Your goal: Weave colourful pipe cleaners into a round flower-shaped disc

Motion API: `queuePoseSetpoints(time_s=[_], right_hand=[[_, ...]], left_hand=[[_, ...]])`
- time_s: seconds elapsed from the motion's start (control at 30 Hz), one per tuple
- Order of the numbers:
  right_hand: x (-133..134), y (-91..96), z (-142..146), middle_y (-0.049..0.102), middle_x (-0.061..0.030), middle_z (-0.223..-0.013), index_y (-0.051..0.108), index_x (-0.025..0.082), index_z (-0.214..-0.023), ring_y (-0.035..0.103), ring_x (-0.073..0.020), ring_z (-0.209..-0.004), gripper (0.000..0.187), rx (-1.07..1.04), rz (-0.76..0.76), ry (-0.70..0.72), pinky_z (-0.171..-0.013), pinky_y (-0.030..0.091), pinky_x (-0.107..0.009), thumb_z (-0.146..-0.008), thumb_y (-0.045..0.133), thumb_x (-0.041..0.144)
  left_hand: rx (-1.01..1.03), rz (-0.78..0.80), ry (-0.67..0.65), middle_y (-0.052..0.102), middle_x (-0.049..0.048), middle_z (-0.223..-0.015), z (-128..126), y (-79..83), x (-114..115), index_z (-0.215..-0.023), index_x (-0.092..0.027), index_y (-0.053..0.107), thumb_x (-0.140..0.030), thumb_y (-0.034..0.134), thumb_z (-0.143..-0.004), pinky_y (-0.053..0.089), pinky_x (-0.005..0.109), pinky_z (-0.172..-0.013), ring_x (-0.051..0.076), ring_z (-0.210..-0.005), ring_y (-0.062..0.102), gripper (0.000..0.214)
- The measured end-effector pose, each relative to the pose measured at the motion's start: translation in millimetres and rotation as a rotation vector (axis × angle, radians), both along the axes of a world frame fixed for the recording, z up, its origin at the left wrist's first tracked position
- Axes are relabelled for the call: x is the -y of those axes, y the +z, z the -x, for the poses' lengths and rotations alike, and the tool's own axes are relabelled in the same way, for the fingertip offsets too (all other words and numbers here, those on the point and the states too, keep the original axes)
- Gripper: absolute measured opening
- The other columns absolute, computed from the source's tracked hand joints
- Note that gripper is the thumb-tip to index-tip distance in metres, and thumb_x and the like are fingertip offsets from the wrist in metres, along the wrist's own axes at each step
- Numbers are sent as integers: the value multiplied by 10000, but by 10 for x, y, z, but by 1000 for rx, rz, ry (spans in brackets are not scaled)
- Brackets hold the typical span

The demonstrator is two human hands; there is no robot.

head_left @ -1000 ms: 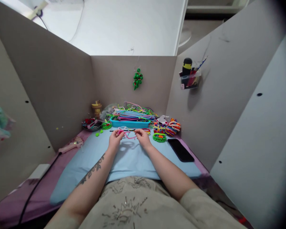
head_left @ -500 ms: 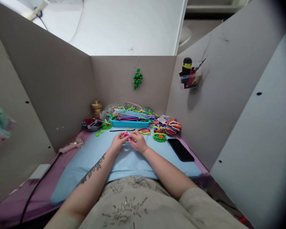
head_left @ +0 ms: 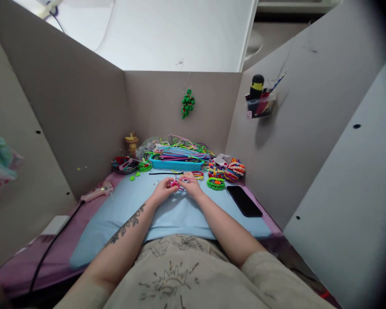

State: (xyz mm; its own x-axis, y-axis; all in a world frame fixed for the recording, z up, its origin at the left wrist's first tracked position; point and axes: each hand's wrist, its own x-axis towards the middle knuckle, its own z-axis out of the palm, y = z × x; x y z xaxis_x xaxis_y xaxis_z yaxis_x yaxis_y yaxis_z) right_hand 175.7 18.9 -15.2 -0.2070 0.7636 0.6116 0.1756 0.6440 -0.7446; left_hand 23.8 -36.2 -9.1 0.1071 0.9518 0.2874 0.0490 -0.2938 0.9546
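Purple table (head_left: 28,262) bears blue mat (head_left: 125,214), phone (head_left: 244,201), teal tray (head_left: 175,164).

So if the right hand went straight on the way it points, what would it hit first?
Likely the thin black strand lying just beyond the right hand, then the blue tray behind it, though depth is hard to judge.
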Motion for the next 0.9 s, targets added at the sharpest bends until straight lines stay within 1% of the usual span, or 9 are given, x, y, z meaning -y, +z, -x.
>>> queuePoseSetpoints(time_s=[0.13,0.2,0.27,0.37,0.43,0.53,0.6,0.7,0.9], right_hand=[[-28,-33,3,567,-23,-773,670,205,-658,537,-180,-842,121,42,13,26,-827,425,-323,-722,644,303],[-50,-50,9,575,-19,-726,663,204,-631,535,-185,-826,137,57,21,21,-836,418,-336,-732,626,290],[-79,-64,13,578,-26,-738,657,199,-643,533,-192,-826,166,45,37,-19,-846,415,-357,-757,587,297],[-120,-67,10,573,-56,-857,650,192,-707,516,-211,-917,208,-13,45,-112,-907,394,-395,-804,517,319],[-131,-56,6,556,-76,-963,638,190,-737,484,-225,-1011,213,-57,34,-161,-959,362,-420,-818,498,327],[-112,-31,17,525,-93,-1067,630,186,-747,455,-235,-1074,202,-106,9,-196,-993,333,-445,-821,506,327],[-82,-21,42,517,-102,-1088,633,181,-742,467,-230,-1065,203,-123,-4,-193,-988,344,-431,-820,514,326],[-35,-28,95,518,-99,-1077,638,187,-723,481,-219,-1052,197,-134,-15,-169,-974,368,-396,-816,533,326],[14,-80,173,498,-95,-1077,648,198,-764,499,-221,-1047,161,-140,-5,-120,-955,398,-393,-804,558,325]], left_hand=[[-34,-24,50,607,-25,-569,-15,-12,8,-1013,-140,523,-371,745,-620,416,231,-506,121,-480,556,507],[-43,-54,116,582,-46,-555,-22,-2,6,-1070,-147,489,-356,735,-628,411,229,-502,120,-477,546,547],[-44,-103,211,606,-22,-642,-19,19,4,-1090,-159,477,-353,720,-639,433,242,-551,134,-563,579,548],[-44,-189,394,633,41,-858,7,58,12,-1049,-182,508,-362,678,-681,446,268,-682,164,-794,601,443],[-65,-220,468,632,42,-838,18,72,29,-929,-189,570,-371,650,-708,434,280,-712,172,-807,583,297],[-134,-224,432,630,25,-681,-9,67,49,-721,-193,641,-377,688,-661,429,294,-683,175,-682,563,199],[-167,-222,396,646,26,-686,-46,60,47,-720,-194,684,-368,731,-604,428,297,-671,174,-650,552,214],[-187,-229,404,642,27,-720,-80,66,27,-766,-200,722,-368,744,-577,408,289,-646,168,-650,519,254],[-208,-244,418,573,7,-660,-50,76,-1,-618,-201,704,-347,758,-552,382,275,-656,171,-689,496,169]])
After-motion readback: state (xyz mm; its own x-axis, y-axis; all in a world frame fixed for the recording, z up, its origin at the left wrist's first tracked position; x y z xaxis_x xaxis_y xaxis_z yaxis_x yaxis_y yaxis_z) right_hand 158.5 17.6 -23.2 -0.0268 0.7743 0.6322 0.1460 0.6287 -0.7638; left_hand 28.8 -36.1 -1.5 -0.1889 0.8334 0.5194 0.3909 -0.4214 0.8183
